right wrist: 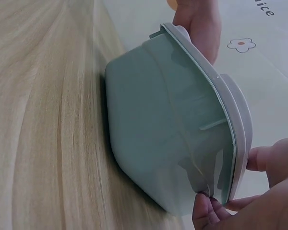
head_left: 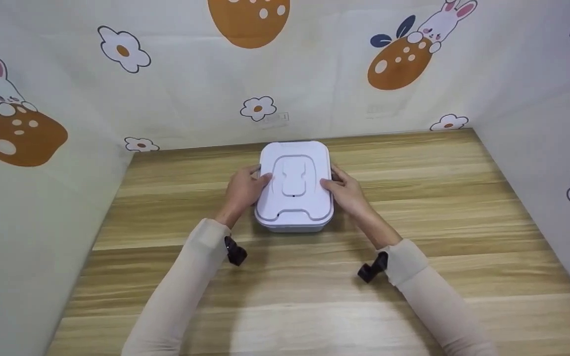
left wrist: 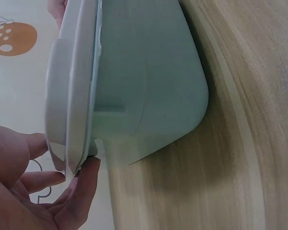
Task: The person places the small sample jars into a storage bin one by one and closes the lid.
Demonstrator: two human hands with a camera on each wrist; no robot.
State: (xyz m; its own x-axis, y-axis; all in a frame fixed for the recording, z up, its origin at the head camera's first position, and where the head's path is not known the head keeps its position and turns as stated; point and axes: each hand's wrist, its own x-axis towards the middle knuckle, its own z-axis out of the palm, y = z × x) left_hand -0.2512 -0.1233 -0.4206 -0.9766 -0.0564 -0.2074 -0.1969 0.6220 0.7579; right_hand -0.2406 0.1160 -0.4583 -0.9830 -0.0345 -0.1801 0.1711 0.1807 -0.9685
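A storage box [head_left: 297, 229] with a pale greenish, see-through body stands on the wooden table, its white lid [head_left: 294, 183] on top. My left hand [head_left: 245, 190] grips the lid's left edge, thumb above and fingers below the rim. On the opposite edge my right hand [head_left: 348, 192] holds the rim the same way, thumb on the lid. The right wrist view shows the box's tapered side [right wrist: 158, 110] and the right fingertips [right wrist: 201, 201] under the rim. In the left wrist view, the left fingers [left wrist: 86, 187] pinch the lid's edge. What the box contains cannot be made out.
The wooden tabletop [head_left: 305, 296] reaches back to a wall covering [head_left: 181, 94] printed with rabbits and flowers, which also rises along both sides. The box stands near the table's back edge. Small black devices [head_left: 236, 251] are strapped to both wrists.
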